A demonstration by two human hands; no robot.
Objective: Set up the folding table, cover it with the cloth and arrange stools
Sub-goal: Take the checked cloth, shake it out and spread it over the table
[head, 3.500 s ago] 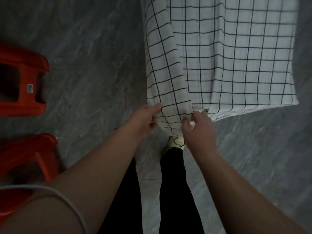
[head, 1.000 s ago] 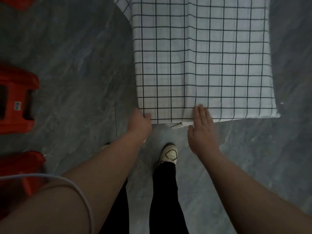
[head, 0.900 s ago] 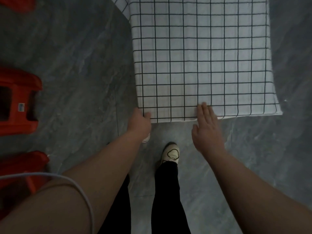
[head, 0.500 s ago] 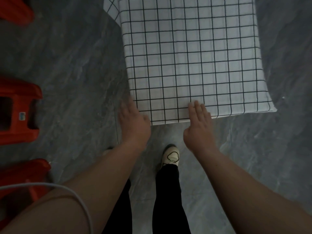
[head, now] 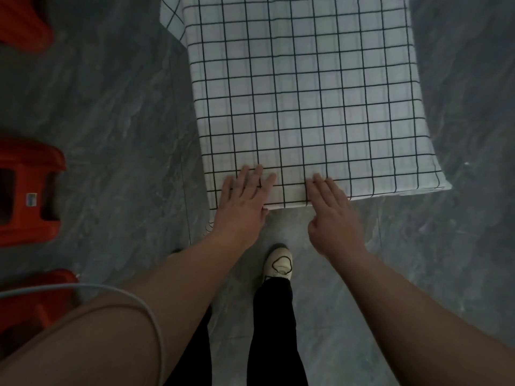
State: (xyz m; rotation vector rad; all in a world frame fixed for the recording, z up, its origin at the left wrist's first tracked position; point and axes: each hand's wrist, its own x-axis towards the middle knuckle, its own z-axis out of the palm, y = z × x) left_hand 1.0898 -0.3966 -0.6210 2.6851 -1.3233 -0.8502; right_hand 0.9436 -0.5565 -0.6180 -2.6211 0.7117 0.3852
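The tabletop itself is fully hidden under the white cloth (head: 306,93) with black grid lines, and the far part of the cloth is cut off by the top edge of the picture. The legs of the table are not visible. At the far left corner a flap of the cloth hangs down over the side.

The left hand (head: 245,201) lies flat on the near edge of the cloth, its grip wide, fingers straight and a little spread, holding nothing. The right hand (head: 331,215) is just beside it to the right; its fingers are straight and rest on the same near edge, grip also wide, and the thumb is bent a little below the edge. The cloth spreads away from both hands, forward and to the right.

Well apart to the left of the left hand stand red stools (head: 28,190) on the grey floor (head: 111,107); all three are cut off by the picture edge, so their full shape is hard to make out. Below the hands, one light shoe (head: 278,263) and dark trouser legs are visible. A thin white cable (head: 133,296) crosses the left arm.
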